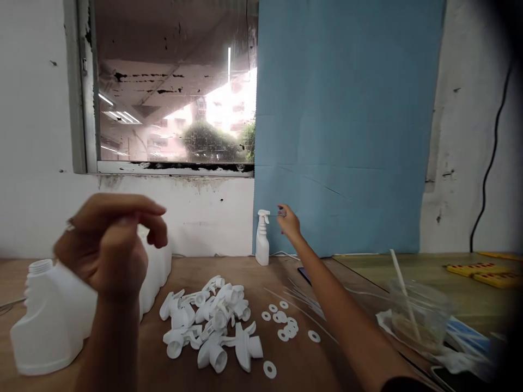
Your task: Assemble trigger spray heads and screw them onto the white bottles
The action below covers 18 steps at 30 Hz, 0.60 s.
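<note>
My left hand (116,242) is raised in front of the white bottles at the left, its fingers loosely bent and nothing visible in it. Farther off, my right hand (289,223) reaches out just right of an upright white spray bottle (262,242). Its fingers are curved and apart, with a small gap between them and the sprayer. White trigger spray heads (218,313) lie heaped in the middle of the table. Right of the heap are several flat white ring washers (290,326) and thin clear tubes (302,296), partly behind my right forearm.
An open-necked white bottle (44,321) stands at the front of a row at the left. At the right are a clear plastic cup (420,321) with a straw and yellow objects (486,272). A blue sheet (347,125) covers the wall beside the window.
</note>
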Available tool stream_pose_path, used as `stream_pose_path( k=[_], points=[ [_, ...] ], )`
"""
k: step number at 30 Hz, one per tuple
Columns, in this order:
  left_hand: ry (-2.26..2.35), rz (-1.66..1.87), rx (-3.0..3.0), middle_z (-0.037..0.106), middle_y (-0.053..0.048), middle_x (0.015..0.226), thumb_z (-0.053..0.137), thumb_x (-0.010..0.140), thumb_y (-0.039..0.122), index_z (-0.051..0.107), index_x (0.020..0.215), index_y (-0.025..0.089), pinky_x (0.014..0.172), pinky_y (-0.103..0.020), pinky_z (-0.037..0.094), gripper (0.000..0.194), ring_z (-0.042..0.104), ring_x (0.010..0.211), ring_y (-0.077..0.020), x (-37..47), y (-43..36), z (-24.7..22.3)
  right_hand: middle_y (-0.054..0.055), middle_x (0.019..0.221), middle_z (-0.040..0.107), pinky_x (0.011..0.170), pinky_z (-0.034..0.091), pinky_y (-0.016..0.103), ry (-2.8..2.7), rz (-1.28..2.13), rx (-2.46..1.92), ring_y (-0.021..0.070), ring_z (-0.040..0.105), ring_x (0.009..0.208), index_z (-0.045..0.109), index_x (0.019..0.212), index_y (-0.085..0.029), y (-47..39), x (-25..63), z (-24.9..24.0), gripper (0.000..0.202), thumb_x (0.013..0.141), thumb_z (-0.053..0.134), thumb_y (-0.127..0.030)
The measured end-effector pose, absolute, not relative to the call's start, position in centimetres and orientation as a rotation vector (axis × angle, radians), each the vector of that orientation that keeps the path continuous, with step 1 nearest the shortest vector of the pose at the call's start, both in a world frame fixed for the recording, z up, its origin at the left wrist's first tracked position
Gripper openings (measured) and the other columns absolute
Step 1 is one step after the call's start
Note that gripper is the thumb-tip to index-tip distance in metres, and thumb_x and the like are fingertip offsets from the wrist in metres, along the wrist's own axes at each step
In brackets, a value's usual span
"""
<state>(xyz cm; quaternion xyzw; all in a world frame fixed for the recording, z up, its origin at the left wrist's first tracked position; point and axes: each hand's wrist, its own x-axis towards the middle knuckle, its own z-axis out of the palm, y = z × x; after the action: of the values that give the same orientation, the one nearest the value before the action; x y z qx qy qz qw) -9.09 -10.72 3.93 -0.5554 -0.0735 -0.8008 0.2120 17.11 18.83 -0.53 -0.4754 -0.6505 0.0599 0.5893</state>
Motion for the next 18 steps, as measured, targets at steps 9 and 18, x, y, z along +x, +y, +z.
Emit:
stream_pose_path(
  k=[9,18],
  points=[
    [-1.11,-1.663,-2.313,0.057,0.003,0.055,0.045,0.087,0.02,0.067,0.087,0.017,0.047,-0.021,0.04,0.022,0.051,0.045,-0.0086,-10.1,-6.5,4.3,0.009,0.114,0.062,0.046,0.047,0.02,-1.643,0.346,-1.199,0.0111,0.06,0.063,0.062,0.118,-0.018,22.1,15.1,-2.0,0.038,0.081,0.058,-0.023],
    [-1.541,-1.39,-2.436,0.063,-0.009,0.108,0.048,0.086,0.042,0.056,0.115,0.017,0.078,-0.033,0.05,0.039,0.063,0.091,-0.0209,-8.2,1.4,1.1,0.004,0.106,0.06,0.035,0.038,0.018,-1.394,0.339,-0.72,0.0069,0.047,0.053,0.059,0.1,-0.017,15.1,13.4,-0.5,0.032,0.077,0.057,-0.039]
  ],
)
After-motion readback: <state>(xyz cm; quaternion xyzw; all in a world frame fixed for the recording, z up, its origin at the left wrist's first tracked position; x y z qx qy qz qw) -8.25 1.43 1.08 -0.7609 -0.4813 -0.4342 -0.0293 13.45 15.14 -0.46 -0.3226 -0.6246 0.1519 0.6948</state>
